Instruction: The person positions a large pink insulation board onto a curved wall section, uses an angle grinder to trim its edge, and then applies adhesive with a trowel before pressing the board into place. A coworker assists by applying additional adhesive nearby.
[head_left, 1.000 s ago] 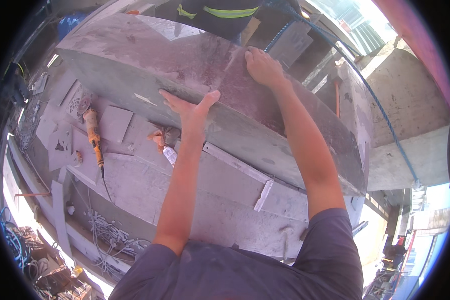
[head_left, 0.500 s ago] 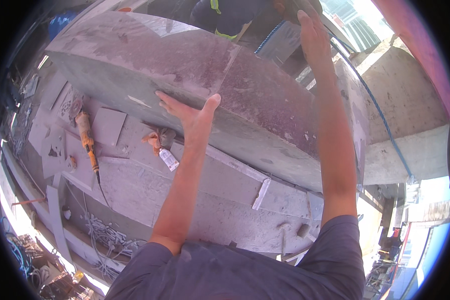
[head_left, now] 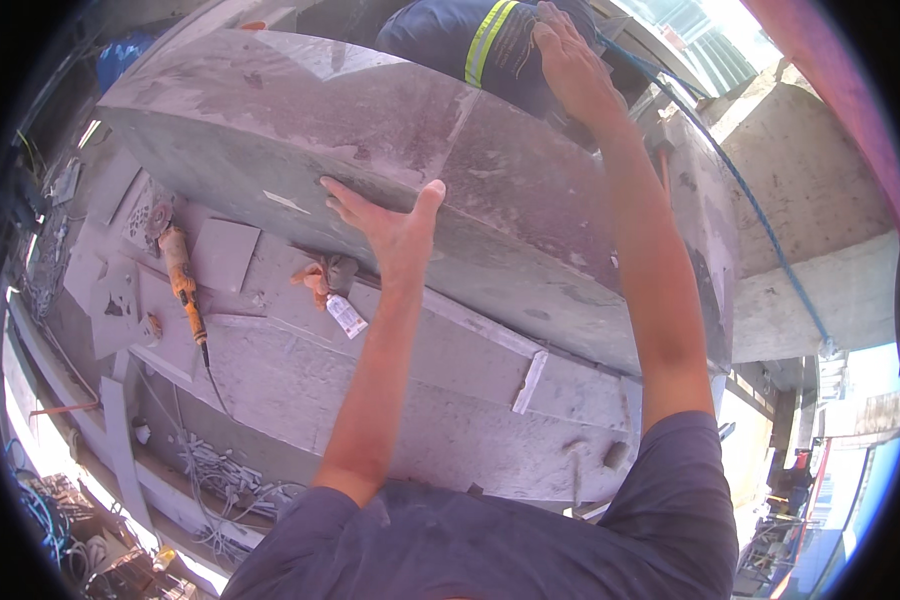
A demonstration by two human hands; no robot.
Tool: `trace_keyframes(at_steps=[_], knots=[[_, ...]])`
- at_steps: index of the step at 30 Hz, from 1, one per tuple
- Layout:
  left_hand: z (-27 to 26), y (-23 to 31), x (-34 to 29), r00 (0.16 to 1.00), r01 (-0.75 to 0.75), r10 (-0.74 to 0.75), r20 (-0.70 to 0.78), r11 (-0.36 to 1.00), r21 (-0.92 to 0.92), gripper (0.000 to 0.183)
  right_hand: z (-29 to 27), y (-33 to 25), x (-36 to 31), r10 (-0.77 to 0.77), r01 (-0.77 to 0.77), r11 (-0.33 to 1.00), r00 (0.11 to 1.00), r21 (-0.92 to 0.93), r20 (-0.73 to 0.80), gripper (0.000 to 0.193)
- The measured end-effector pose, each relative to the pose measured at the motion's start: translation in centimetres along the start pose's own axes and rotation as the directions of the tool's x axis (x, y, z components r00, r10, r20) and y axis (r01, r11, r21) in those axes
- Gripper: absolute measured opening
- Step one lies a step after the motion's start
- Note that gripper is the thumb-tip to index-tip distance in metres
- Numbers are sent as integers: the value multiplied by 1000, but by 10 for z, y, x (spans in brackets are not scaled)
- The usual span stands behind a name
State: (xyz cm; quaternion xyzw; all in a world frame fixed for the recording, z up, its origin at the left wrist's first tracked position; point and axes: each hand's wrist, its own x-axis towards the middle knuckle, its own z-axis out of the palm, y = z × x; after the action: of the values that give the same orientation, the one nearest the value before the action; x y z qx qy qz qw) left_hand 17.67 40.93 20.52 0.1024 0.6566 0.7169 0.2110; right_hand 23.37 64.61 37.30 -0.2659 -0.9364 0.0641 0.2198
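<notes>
Large grey-and-maroon stone slab (head_left: 400, 150), dusty, tilted up on edge across the upper middle, above the grey dusty counter (head_left: 370, 400). Left hand (head_left: 395, 225) pressed flat on its face, fingers (head_left: 345, 200) spread wide, gripping nothing. Right hand (head_left: 570, 60) up at the slab's far top edge, fingers curled; grip unclear. Beyond it, a co-worker's dark sleeve with yellow reflective stripe (head_left: 470, 40). Orange angle grinder (head_left: 182, 280) lying on the counter, lower left.
</notes>
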Motion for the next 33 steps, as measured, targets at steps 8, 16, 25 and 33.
trace_keyframes(at_steps=[8,16,25,33], knots=[[5,-4,-4,1000,-26,26,16,1000,9,144,116,68,-18,181,-135,978,929,-159,324,69],[-1,-2,-4,1000,-27,27,2,999,-17,142,46,11,13,175,-187,976,978,113,109,69],[9,-13,-3,991,-129,130,-41,991,27,141,107,47,-28,237,-202,962,953,-184,188,69],[29,2,-30,1000,10,-14,-24,989,-144,129,84,-55,-107,-116,151,988,886,43,-450,57]])
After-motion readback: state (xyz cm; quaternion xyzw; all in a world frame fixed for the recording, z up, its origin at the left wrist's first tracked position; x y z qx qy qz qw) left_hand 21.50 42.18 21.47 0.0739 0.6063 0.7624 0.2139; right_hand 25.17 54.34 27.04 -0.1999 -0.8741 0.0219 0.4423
